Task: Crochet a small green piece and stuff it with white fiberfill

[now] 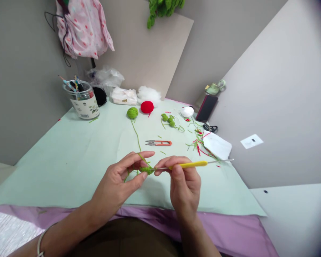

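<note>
left grip pinches crochet, frame centre | right grip clenched on hook | snips on counter just above | yarn upper centre

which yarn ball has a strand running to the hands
The green ball, leftmost of three: its strand runs down to the left hand. The red ball and white ball have none reaching there.

No legible text, jar label too small to read
</note>
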The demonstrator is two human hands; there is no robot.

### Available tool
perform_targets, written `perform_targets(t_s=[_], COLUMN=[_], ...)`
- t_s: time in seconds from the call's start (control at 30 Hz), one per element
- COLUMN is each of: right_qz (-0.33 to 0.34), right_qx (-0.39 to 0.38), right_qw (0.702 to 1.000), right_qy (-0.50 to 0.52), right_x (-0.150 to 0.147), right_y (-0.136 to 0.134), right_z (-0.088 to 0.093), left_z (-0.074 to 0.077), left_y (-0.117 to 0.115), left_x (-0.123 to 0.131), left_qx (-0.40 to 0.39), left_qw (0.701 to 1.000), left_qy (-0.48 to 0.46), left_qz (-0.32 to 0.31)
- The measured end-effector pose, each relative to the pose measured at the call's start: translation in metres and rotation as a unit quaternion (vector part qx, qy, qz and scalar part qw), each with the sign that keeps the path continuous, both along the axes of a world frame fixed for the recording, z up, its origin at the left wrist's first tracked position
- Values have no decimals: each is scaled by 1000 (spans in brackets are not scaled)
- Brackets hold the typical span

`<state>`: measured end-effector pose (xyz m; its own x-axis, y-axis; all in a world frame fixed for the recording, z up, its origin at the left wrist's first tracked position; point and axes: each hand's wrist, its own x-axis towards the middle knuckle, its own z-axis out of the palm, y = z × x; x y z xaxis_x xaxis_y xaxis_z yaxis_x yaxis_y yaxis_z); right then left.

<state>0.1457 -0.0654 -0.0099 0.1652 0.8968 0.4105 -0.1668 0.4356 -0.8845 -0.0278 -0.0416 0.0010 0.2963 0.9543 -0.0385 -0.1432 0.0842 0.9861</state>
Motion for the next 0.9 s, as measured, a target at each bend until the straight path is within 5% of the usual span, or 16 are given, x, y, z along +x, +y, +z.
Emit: perform_targets(t_s=[0.23,0.53,0.6,0.7,0.9], right_qz=[-27,-83,-134,-200,-179], right_qx=[24,173,210,250,258], right_qw=[997,949,918,868,879], right_qy=[-71,-251,-309,-379,-359], right_x=[0,-1,-3,-4,0], right_y=[-4,-2,-4,-7,-7], right_z=[2,-3,-9,-20,-28], left_z=[-2,-5,-3,-1,4], left_y=[0,-2,-2,-1,4], left_x=[-1,4,5,6,6], left_qx=[30,241,198,21,-127], left_qw=[999,961,972,998,980], left_qy=[16,86,61,-23,-151], left_qz=[12,106,108,57,-14])
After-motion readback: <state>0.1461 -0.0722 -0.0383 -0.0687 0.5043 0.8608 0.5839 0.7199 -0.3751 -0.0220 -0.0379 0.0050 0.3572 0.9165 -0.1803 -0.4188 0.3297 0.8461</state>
